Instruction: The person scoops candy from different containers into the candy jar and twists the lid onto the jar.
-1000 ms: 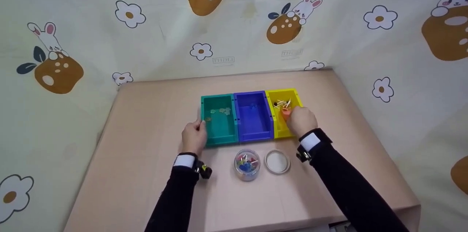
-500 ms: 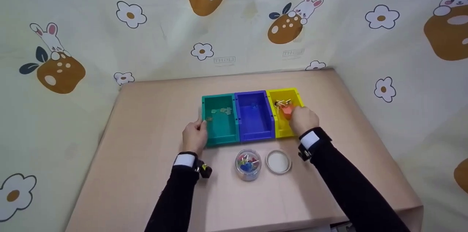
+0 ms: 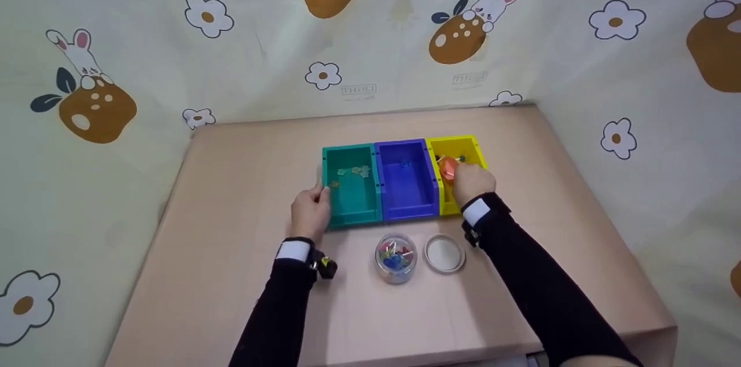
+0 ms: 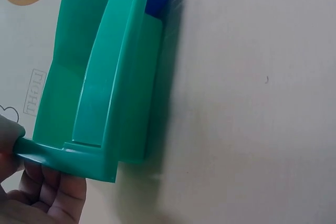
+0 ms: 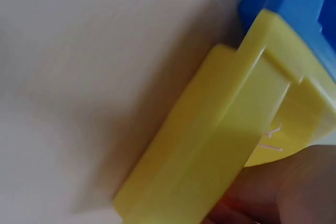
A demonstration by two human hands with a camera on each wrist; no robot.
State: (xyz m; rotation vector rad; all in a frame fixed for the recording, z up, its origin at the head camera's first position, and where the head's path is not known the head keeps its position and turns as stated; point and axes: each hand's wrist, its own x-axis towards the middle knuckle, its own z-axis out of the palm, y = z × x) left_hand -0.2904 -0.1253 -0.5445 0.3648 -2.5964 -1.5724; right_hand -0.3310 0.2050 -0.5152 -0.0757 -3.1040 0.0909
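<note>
My left hand (image 3: 310, 212) pinches the side rim of the green bin (image 4: 139, 87), thumb above and fingers curled beneath. In the head view, my right hand (image 3: 474, 183) reaches into the yellow bin (image 3: 468, 150) and holds a small orange-red object (image 3: 448, 169) whose kind I cannot tell. Thin pale sticks (image 5: 270, 147) lie in the yellow bin; in the head view the orange object and my hand hide most of them. Between these bins sits the purple-blue bin (image 3: 412, 212), with a small bluish clear piece at its back. Several small pale pieces (image 3: 362, 172) lie in the green bin.
In front of the joined bins stands a clear round jar (image 3: 396, 271) with colourful small pieces inside. A round lid (image 3: 444, 254) lies to its right. The table (image 3: 243, 182) wears a beige cover, and a patterned curtain (image 3: 260, 77) hangs behind and along both sides.
My right hand has shifted slightly left and back within the yellow bin, and the orange-red object now covers more of the sticks. My left hand stays on the green rim.
</note>
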